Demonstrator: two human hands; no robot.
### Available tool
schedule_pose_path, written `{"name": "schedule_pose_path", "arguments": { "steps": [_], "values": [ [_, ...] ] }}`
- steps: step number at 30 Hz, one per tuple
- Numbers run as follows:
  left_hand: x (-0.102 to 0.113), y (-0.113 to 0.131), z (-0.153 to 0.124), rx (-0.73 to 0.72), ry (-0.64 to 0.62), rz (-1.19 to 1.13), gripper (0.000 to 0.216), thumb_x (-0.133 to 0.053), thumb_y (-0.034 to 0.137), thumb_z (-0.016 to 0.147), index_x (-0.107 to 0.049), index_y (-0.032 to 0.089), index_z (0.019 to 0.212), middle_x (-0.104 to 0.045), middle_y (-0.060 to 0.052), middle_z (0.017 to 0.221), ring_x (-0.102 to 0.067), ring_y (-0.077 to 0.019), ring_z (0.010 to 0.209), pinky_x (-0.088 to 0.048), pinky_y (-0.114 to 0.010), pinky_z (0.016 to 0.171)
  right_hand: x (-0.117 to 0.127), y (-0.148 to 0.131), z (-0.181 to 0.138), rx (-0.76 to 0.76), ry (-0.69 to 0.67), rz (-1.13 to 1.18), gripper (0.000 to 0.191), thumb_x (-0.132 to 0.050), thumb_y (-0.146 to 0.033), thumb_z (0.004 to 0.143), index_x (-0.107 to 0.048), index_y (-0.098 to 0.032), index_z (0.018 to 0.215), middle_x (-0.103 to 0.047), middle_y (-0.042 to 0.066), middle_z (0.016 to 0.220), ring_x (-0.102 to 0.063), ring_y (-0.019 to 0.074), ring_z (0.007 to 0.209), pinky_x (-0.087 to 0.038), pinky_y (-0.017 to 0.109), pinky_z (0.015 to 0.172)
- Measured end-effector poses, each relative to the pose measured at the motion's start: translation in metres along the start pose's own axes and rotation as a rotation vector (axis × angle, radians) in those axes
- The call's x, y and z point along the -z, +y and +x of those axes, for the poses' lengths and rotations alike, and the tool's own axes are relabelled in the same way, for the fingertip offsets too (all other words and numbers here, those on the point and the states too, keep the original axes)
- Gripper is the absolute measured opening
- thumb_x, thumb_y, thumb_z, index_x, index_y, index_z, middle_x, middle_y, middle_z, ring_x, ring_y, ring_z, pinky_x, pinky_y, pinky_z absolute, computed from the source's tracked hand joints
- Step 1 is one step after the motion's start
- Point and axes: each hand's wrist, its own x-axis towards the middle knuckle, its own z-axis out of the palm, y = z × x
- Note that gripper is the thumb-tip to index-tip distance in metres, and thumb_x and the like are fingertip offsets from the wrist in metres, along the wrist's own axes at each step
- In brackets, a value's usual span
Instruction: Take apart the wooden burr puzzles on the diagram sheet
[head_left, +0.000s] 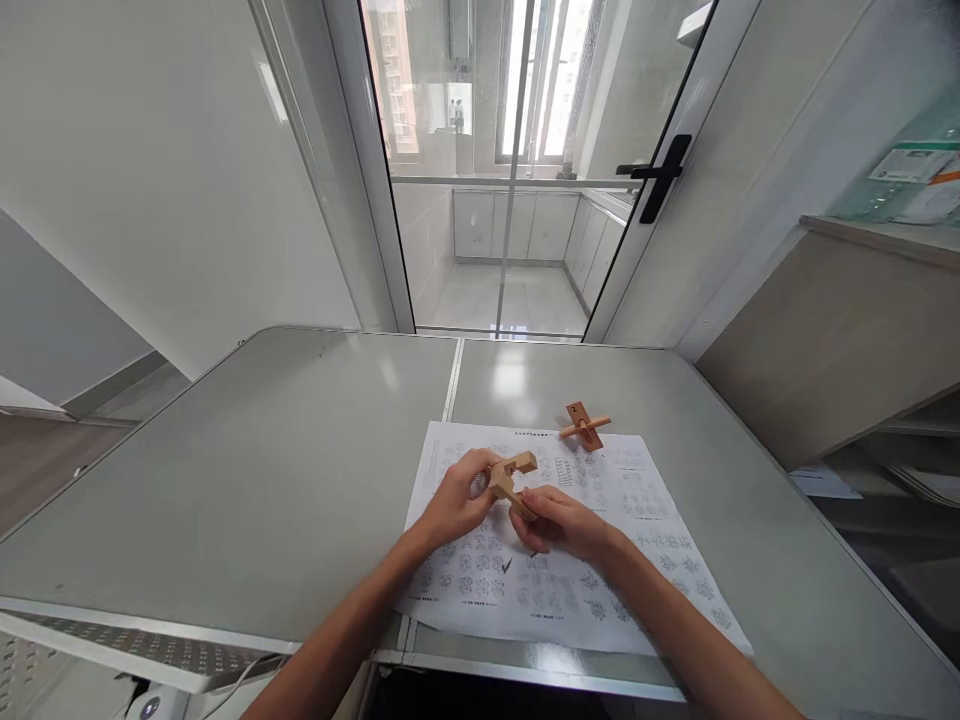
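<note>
L hand & R hand both pinching wood pcs over printed sheet.

A single dark character, either a 2 or an N turned on its side, stands on the flat brown slat of the crossed wooden piece at the far edge of the paper sheet. On that sheet, near the near edge of the table, a handwritten tick is clear, but the printed heading and captions are too small to read. Beyond the table's right edge, a white-and-green label on clear plastic packaging is equally illegible.
</note>
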Motion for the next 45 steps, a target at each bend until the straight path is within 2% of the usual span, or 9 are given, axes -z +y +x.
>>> {"name": "schedule_pose_path", "arguments": {
  "steps": [4, 7, 12, 16, 19, 21, 26, 32, 45],
  "values": [
    [0.000, -0.004, 0.002, 0.103, 0.125, 0.057, 0.025, -0.055, 0.042, 0.102, -0.065, 0.020, 0.094, -0.069, -0.004, 0.093, -0.062, -0.0208, 0.089, -0.049, -0.034, 0.085, -0.003, -0.003, 0.000, 0.023, 0.006, -0.041, 0.054, -0.056, -0.066, 0.100, -0.071, -0.015, 0.092, -0.054, -0.003, 0.059, -0.043, 0.0100, 0.049, -0.035, 0.027, 0.055],
    [0.001, -0.006, 0.003, 0.138, 0.195, 0.081, 0.029, -0.054, 0.046, 0.103, -0.067, 0.020, 0.098, -0.072, -0.004, 0.096, -0.064, -0.0206, 0.091, -0.049, -0.033, 0.086, -0.003, -0.005, 0.000, 0.067, 0.083, -0.067, 0.043, -0.064, -0.060, 0.098, -0.069, -0.017, 0.094, -0.054, -0.004, 0.062, -0.043, 0.0096, 0.050, -0.036, 0.027, 0.056],
    [0.000, -0.005, 0.003, 0.153, 0.239, 0.110, 0.028, -0.054, 0.044, 0.103, -0.069, 0.022, 0.110, -0.077, -0.002, 0.101, -0.068, -0.0196, 0.091, -0.050, -0.032, 0.086, -0.005, -0.007, 0.002, 0.115, 0.391, -0.125, 0.036, -0.064, -0.055, 0.098, -0.065, -0.020, 0.094, -0.053, -0.005, 0.063, -0.041, 0.0100, 0.051, -0.035, 0.026, 0.054],
    [-0.003, -0.005, 0.001, 0.211, 0.276, 0.171, 0.034, -0.057, 0.042, 0.100, -0.061, 0.023, 0.128, -0.080, -0.002, 0.090, -0.073, -0.0222, 0.090, -0.052, -0.032, 0.082, -0.004, -0.006, 0.006, 0.142, 0.650, -0.283, 0.040, -0.060, -0.060, 0.098, -0.065, -0.021, 0.094, -0.051, -0.005, 0.062, -0.042, 0.0120, 0.053, -0.036, 0.026, 0.054],
    [-0.004, -0.006, 0.000, 0.224, 0.326, 0.229, 0.044, -0.060, 0.038, 0.097, -0.055, 0.024, 0.138, -0.076, 0.002, 0.077, -0.070, -0.0196, 0.076, -0.052, -0.031, 0.078, -0.001, -0.004, 0.007, 0.116, 0.764, -0.446, 0.045, -0.056, -0.065, 0.098, -0.066, -0.021, 0.093, -0.052, -0.004, 0.062, -0.045, 0.0143, 0.054, -0.038, 0.028, 0.054],
    [-0.003, -0.005, 0.000, 0.208, 0.357, 0.260, 0.037, -0.058, 0.036, 0.097, -0.062, 0.026, 0.133, -0.071, 0.005, 0.070, -0.066, -0.0167, 0.068, -0.051, -0.029, 0.075, 0.001, -0.001, 0.007, 0.100, 0.808, -0.586, 0.047, -0.055, -0.064, 0.099, -0.070, -0.020, 0.095, -0.054, -0.003, 0.062, -0.048, 0.0156, 0.055, -0.038, 0.028, 0.055],
    [0.000, -0.004, 0.001, 0.199, 0.435, 0.246, 0.020, -0.057, 0.035, 0.095, -0.074, 0.026, 0.100, -0.065, 0.004, 0.068, -0.061, -0.0131, 0.063, -0.048, -0.024, 0.068, 0.005, 0.006, 0.007, 0.118, 0.859, -0.868, 0.047, -0.051, -0.057, 0.102, -0.074, -0.018, 0.117, -0.070, 0.005, 0.081, -0.059, 0.0211, 0.069, -0.047, 0.032, 0.066],
    [-0.002, -0.006, 0.001, 0.300, 0.437, 0.331, 0.022, -0.059, 0.042, 0.096, -0.072, 0.025, 0.100, -0.064, 0.005, 0.063, -0.059, -0.0127, 0.057, -0.043, -0.024, 0.062, 0.007, 0.009, 0.008, 0.110, 0.908, -0.902, 0.050, -0.047, -0.050, 0.105, -0.063, -0.022, 0.144, -0.072, 0.011, 0.112, -0.066, 0.0261, 0.092, -0.054, 0.041, 0.083],
    [-0.006, -0.011, -0.002, 0.316, 0.313, 0.534, 0.012, -0.065, 0.038, 0.090, -0.070, 0.027, 0.094, -0.065, 0.006, 0.058, -0.063, -0.0157, 0.055, -0.037, -0.025, 0.058, 0.015, 0.014, 0.009, 0.104, 0.863, -0.922, 0.055, -0.048, -0.052, 0.105, -0.063, -0.018, 0.146, -0.069, 0.010, 0.097, -0.060, 0.0226, 0.076, -0.053, 0.039, 0.077]
  ]
}}
